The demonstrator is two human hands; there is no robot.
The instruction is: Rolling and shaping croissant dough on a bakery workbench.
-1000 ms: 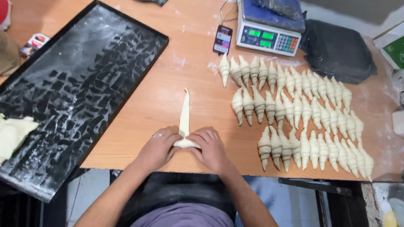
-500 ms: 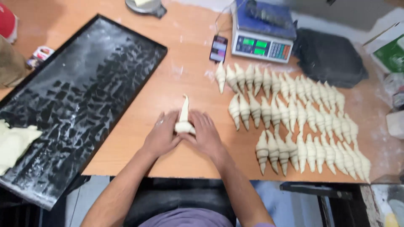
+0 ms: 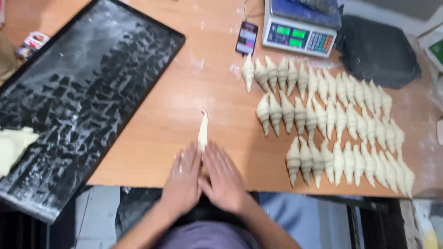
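- Three rows of rolled dough pieces [image 3: 332,124] already sit on the right half of the wooden table [image 3: 152,133], packed tight side by side, points toward the near edge. Too many to count cleanly with the blur, but that's clearly the bulk of the work done.
- One dough strip [image 3: 203,131] is in hand right now, lying near the table's front edge in the middle. Its thin tail points away from the person, and the wide end is hidden under the fingers.
- Left hand [image 3: 183,177] and right hand [image 3: 224,177] are side by side, flat, fingers together and stretched forward, palms pressing down on the wide end. No pinching, more of a rolling press.
- I'd say this piece is only just started, since most of the tail lies flat and unrolled.
- Big black floury tray [image 3: 78,106] on the left is mostly bare, with just a pale lump of dough [image 3: 14,145] at its near left end, so not much seems left to shape.
- Scale [image 3: 300,30], phone [image 3: 247,38] and a dark cloth [image 3: 378,53] sit at the far edge, well apart from the hands.
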